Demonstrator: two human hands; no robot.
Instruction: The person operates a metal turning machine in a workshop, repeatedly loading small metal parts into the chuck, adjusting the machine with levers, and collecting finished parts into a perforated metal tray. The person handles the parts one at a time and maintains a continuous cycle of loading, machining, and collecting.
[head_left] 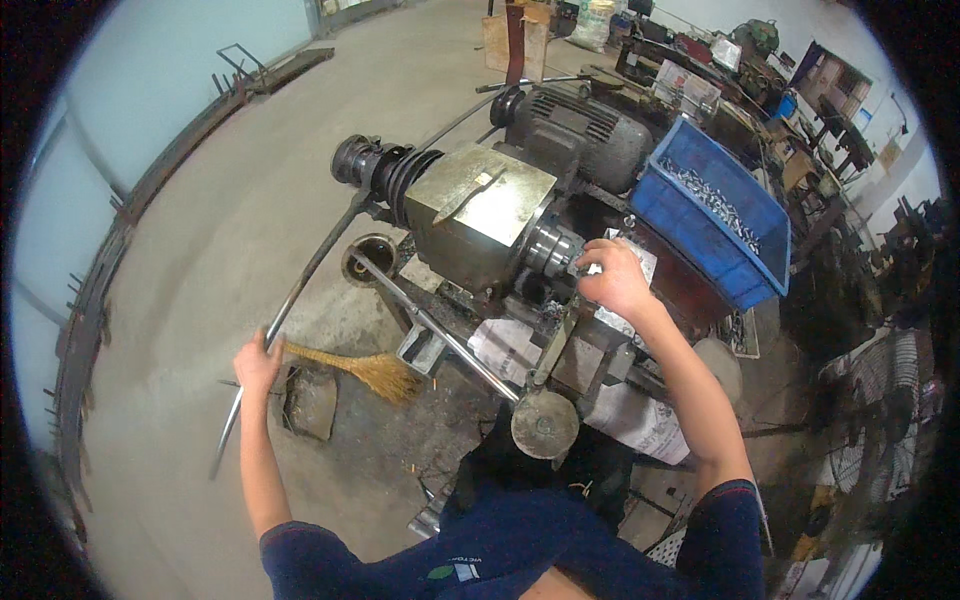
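At the machine:
Left hand (257,362): is being closed around the long curved metal lever (300,285).
Right hand (615,280): is being pinched on a small metal part (592,268) beside the spindle (552,248).
Blue bin (712,212): is being kept behind.

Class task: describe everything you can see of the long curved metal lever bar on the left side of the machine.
The long curved grey metal lever bar is a thin, bare, dull steel rod. It runs from the black pulley end of the machine down and leftward over the concrete floor, bowing gently. The left hand grips it partway down, and its free end continues below the hand. A straw broom lies just beside it.
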